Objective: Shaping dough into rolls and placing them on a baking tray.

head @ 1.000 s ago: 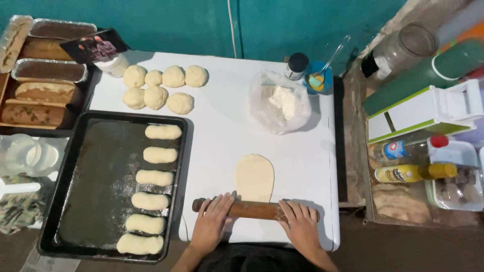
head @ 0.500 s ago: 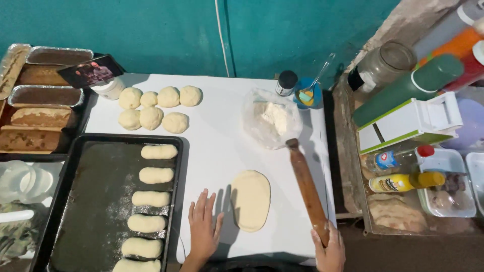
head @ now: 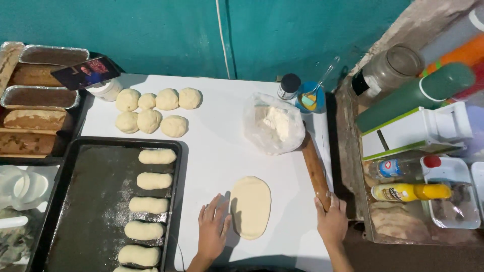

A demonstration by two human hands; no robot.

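One flattened oval of dough [head: 250,206] is seen low in the middle of the frame, lying flat on the white bench [head: 222,146]. The left hand [head: 213,232] is laid open, palm down, on the bench just to the left of the oval, with the fingertips close to its edge; whether they touch it cannot be told. The right hand [head: 331,221] is closed around the near end of a wooden rolling pin [head: 315,168], which is set lengthwise along the right edge of the bench, apart from the oval. At the far end of the pin, a clear plastic bag of flour [head: 275,123] is placed. Seven round dough balls [head: 151,111] are grouped in the upper left of the bench. A dark baking tray [head: 91,211] is positioned at the lower left, and shaped dough logs [head: 149,205] are lined in a column along its right side. Behind the bag, a small dark-lidded jar [head: 289,86] and a blue cup [head: 311,97] are stood near the teal wall.
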